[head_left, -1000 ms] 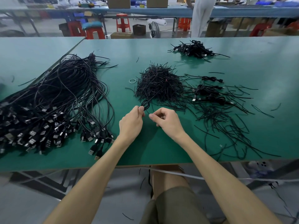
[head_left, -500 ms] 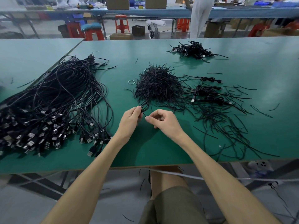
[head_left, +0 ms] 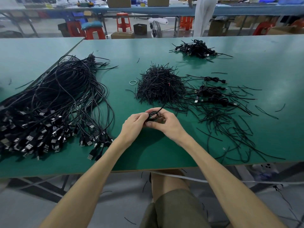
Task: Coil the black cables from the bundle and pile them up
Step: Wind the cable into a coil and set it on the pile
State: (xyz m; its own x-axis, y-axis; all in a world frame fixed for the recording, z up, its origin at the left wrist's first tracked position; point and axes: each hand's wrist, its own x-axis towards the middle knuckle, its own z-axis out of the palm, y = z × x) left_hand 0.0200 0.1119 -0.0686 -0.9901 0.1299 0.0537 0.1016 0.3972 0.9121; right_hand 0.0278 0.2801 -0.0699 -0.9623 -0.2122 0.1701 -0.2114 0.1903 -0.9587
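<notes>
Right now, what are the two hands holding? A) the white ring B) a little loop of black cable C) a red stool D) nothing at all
B: the left hand and the right hand both pinch a small black cable coil between their fingers.

Left hand [head_left: 135, 123], right hand [head_left: 170, 125]: two; three coiled cables [head_left: 208, 91]; one ring [head_left: 133, 82].
</notes>
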